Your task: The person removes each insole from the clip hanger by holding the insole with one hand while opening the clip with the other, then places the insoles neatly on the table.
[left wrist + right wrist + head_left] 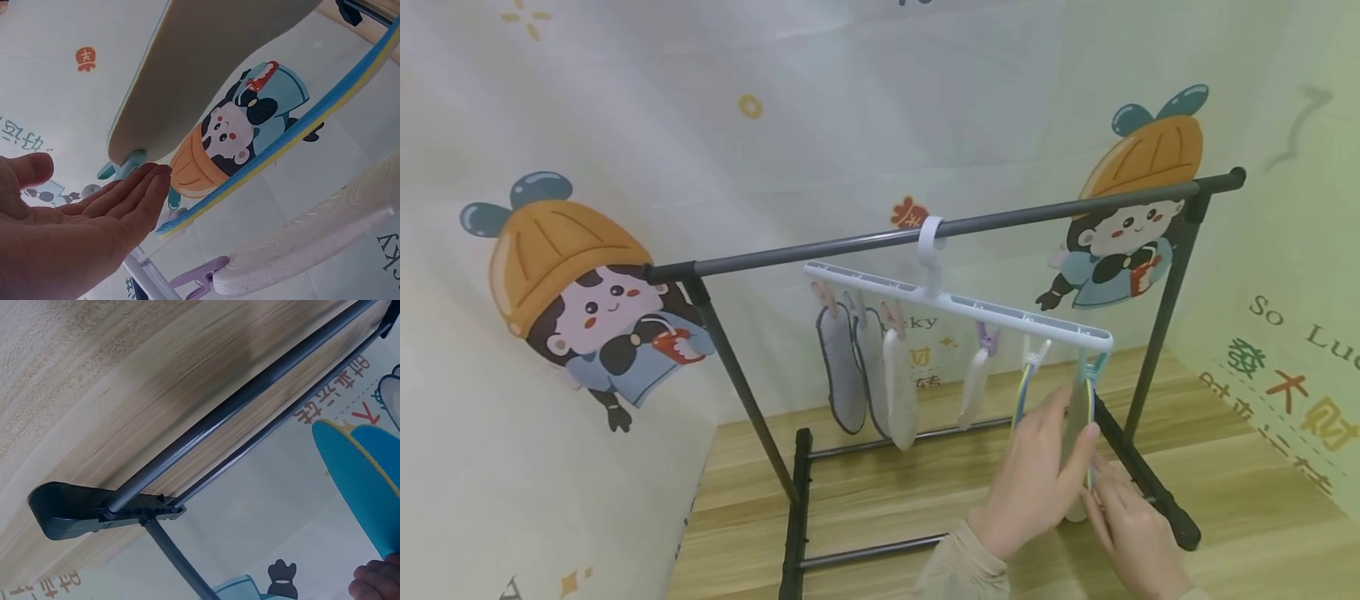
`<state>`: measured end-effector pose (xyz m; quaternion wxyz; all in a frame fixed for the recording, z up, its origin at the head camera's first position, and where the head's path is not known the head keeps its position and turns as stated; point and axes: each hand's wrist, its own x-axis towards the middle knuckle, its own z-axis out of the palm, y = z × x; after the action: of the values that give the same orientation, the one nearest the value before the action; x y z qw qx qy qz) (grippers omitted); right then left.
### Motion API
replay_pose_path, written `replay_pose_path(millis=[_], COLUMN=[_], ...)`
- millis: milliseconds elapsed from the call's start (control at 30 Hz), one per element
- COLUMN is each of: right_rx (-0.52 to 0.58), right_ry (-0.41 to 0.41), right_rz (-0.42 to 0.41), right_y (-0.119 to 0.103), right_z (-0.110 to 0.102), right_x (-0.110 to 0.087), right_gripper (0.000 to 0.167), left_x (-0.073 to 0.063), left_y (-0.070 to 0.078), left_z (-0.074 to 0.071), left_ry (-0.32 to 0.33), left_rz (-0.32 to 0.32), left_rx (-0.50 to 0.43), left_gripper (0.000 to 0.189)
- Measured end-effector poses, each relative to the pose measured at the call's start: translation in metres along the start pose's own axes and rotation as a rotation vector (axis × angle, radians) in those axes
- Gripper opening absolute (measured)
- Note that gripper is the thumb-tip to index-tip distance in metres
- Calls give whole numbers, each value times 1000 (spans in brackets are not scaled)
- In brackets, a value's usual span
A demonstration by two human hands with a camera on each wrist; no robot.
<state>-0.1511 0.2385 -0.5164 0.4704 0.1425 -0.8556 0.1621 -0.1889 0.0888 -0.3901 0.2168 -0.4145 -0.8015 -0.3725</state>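
Observation:
Toward the right end of a white clip hanger [1030,315], my two hands are at a hanging insole [1077,421] with a beige face and blue-yellow edge. My left hand [1033,475] is beside it, its fingers [134,197] extended near the teal clip [132,161]. Lower down, my right hand [1138,525] appears to pinch the insole's edge; its curled fingers [376,578] show beside the insole's blue side [356,487], the thumb tip partly hidden. A matching insole [300,131] hangs just left, from a white clip [1036,354].
The hanger hooks over the top bar [820,248] of a black metal rack. Further left hang white insoles [901,392] and grey ones [842,371] from coloured clips. The rack's base [69,509] stands on a wood-patterned surface [865,508], with a printed cloth [820,175] behind.

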Motion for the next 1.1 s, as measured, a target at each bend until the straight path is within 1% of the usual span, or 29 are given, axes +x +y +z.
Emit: replay_pose_path(millis=[67,133,233,333,433,533,700,933,1100], right_rx=[-2,6,23,32,22,8,-9,-6,-18], right_ry=[1,-5,-16,-16,-8,6,25,33,34], right_rz=[-7,-9,-12,-16,-17,-10,-11,7,16], right_y=[0,-1,-3,-5,-6,-6,-5,-4,-3], right_z=[0,0,0,0,-1,-1,-2,-5,-8], right_x=[0,1,2,2,1,-1,-5,-6,-5], right_gripper=[64,63,61,59,58,61,64,64,65], left_x=[5,9,14,17,21,28,38,43,48], left_y=[0,-1,-2,-4,-4,-3,0,3,5], left_z=[0,0,1,2,5,9,15,20,25], left_ry=[14,21,8,-16,-34,-35,-18,-10,30], left_rz=[19,24,2,-34,-69,-89,-102,-165,-157], left_rx=[-5,-6,1,18,34,55,72,43,44], left_gripper=[44,44,45,47,49,48,39,42,38])
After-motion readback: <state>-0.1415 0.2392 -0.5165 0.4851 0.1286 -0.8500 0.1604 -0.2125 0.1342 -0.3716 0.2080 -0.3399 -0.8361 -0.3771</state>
